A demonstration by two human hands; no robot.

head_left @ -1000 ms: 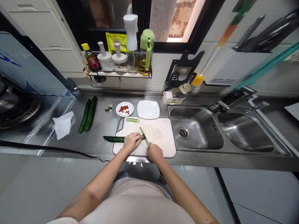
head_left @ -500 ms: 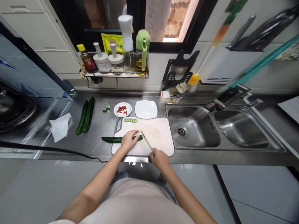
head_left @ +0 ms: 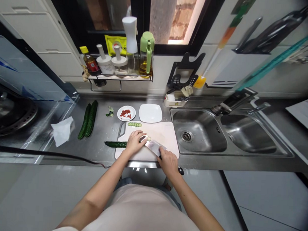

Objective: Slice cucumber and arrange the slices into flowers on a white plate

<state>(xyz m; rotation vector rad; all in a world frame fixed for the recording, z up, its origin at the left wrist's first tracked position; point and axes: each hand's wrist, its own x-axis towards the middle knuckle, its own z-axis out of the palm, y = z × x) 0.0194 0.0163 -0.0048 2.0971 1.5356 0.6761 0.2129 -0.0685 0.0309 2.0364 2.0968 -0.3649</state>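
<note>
A kitchen knife with a broad blade (head_left: 154,148) lies tilted nearly flat over the white cutting board (head_left: 172,133), and my right hand (head_left: 168,162) is closed on it, its black handle end showing past the wrist. Pale cucumber slices (head_left: 148,138) rest at the blade's far end. My left hand (head_left: 134,143) has its fingers and thumb bent around slices beside the blade; the fingertips are partly hidden. A cut cucumber (head_left: 115,144) sticks out to the left from under this hand. A row of cucumber slices (head_left: 135,124) lies at the board's back edge.
Behind the board stand a small plate with chopped red pieces (head_left: 119,118) and a white square plate (head_left: 150,112). Two whole cucumbers (head_left: 88,119) and a white paper (head_left: 62,130) lie on the left. To the right is a double sink (head_left: 199,131).
The knife has turned from edge-down to nearly flat, showing its broad side with slices at its end. My right hand has rotated and shifted slightly right; my left fingers have moved to the slices.
</note>
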